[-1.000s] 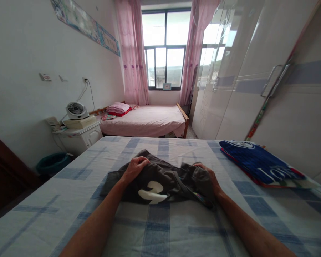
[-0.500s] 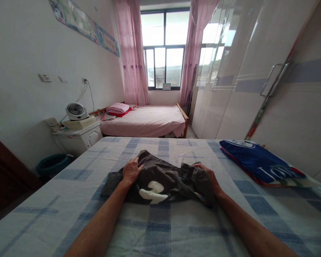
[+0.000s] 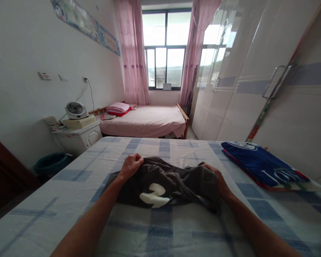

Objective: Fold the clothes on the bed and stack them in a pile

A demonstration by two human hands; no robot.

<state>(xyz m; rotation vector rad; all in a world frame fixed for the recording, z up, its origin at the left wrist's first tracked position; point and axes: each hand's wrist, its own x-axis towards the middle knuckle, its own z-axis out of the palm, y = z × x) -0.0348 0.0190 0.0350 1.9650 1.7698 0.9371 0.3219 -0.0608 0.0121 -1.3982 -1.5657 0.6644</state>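
A dark grey garment (image 3: 173,185) with a white printed shape on it lies bunched across the bed in front of me; its exact kind is unclear. My left hand (image 3: 132,165) is closed, pinching its upper left edge. At the upper right side, my right hand (image 3: 215,175) grips the cloth, with its fingers partly hidden in the folds. A narrow dark strap or cord runs diagonally over the right half of the garment. Under it is a white sheet (image 3: 160,232) with blue checks.
A folded blue blanket (image 3: 259,164) with lettering lies to the right on the bed. Beyond stands a second bed (image 3: 155,121) with pink bedding. A small fan (image 3: 76,110) sits on a white cabinet (image 3: 80,135), and a teal bin (image 3: 52,163) is below. Wardrobes (image 3: 256,89) line the right.
My left hand has moved from lying on the cloth to pinching its upper edge. My right hand has shifted slightly right, and the garment is spread a little wider.
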